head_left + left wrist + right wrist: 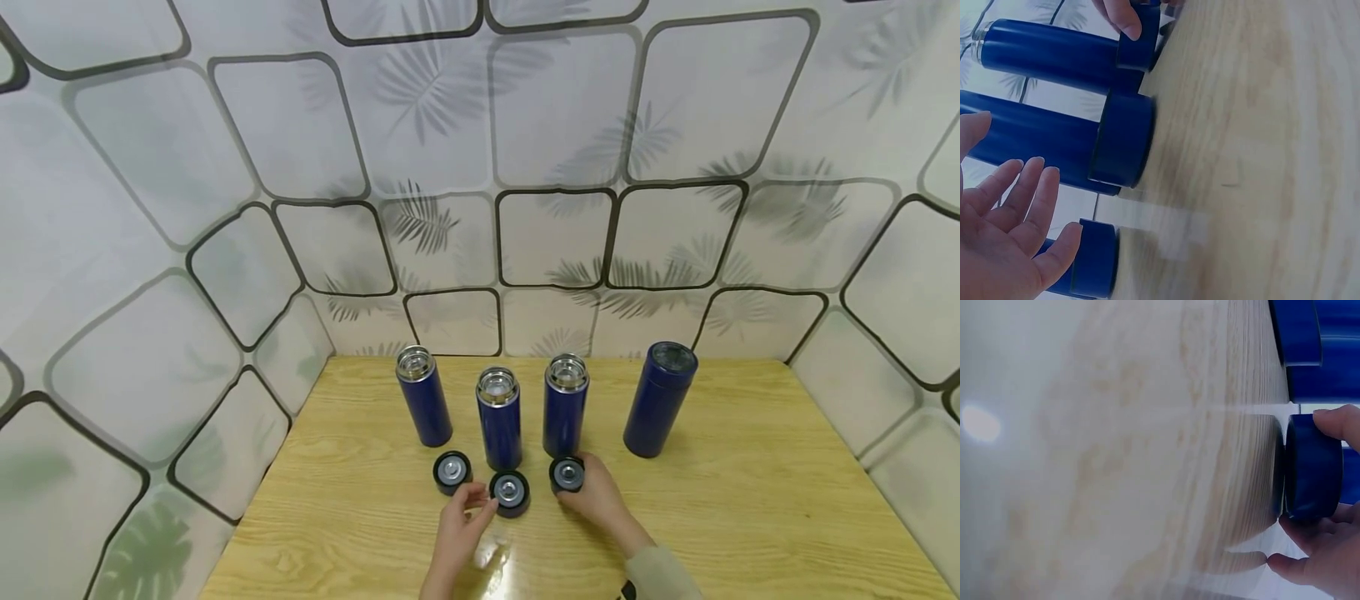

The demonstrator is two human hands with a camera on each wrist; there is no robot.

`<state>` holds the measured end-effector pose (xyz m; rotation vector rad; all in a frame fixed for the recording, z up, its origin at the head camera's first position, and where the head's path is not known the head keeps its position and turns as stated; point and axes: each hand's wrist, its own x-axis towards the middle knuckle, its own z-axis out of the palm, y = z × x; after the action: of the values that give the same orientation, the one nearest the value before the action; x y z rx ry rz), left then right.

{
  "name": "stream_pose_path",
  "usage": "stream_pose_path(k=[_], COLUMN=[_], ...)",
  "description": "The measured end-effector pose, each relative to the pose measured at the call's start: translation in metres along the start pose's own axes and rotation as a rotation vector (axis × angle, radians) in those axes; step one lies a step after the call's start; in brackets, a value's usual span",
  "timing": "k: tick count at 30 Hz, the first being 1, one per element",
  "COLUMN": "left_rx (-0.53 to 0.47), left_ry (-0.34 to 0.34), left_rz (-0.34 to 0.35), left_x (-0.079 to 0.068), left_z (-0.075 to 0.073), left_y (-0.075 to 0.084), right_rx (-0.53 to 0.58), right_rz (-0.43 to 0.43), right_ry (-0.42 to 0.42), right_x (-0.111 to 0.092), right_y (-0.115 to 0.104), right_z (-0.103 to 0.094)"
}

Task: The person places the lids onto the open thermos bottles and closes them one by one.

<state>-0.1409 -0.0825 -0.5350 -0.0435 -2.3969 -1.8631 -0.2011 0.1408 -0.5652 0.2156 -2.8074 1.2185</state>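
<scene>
Three dark blue vacuum flasks stand without lids: a left flask (429, 408), a middle flask (501, 429) and a right flask (564, 417), their steel mouths showing. In front of them lie a left lid (452, 471) and a middle lid (509, 493), undersides up. My right hand (600, 497) grips the right lid (1313, 469) by its sides, between thumb and fingers, at the foot of the right flask. The lid sits on or just above the table. My left hand (1013, 231), fingers loosely spread and holding nothing, hovers beside the middle lid.
A fourth flask (658, 404), with its lid on, stands farther right. The wood-grain table (337, 517) meets a patterned backdrop (555, 242) behind the flasks and at both sides.
</scene>
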Motion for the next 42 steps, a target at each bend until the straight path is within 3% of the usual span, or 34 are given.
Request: stream_pose_path(k=[6, 13, 19, 25, 29, 36, 42], left_rx=[-0.020, -0.013, -0.029, 0.030, 0.061, 0.116, 0.118], left_ry=[-0.020, -0.068, -0.091, -0.113, -0.130, -0.149, -0.173], left_rz=[0.035, 0.036, 0.069, 0.161, 0.211, 0.276, 0.292], left_x=[-0.002, 0.004, 0.000, 0.003, 0.008, 0.032, 0.040], left_z=[0.000, 0.010, 0.014, 0.019, 0.024, 0.040, 0.046], left_y=[0.026, 0.009, 0.035, 0.053, 0.054, 0.024, 0.032], right_rx=[0.033, 0.051, 0.073, 0.084, 0.080, 0.057, 0.058], right_rz=[0.055, 0.072, 0.103, 0.144, 0.139, 0.146, 0.134], right_ry=[0.027, 0.099, 0.112, 0.109, 0.111, 0.113, 0.135], right_x=[-0.008, -0.017, -0.022, -0.029, -0.033, -0.041, -0.044], right_y=[0.002, 0.002, 0.003, 0.004, 0.005, 0.006, 0.007], right_z=[-0.008, -0.020, -0.033, -0.043, -0.047, -0.054, -0.057])
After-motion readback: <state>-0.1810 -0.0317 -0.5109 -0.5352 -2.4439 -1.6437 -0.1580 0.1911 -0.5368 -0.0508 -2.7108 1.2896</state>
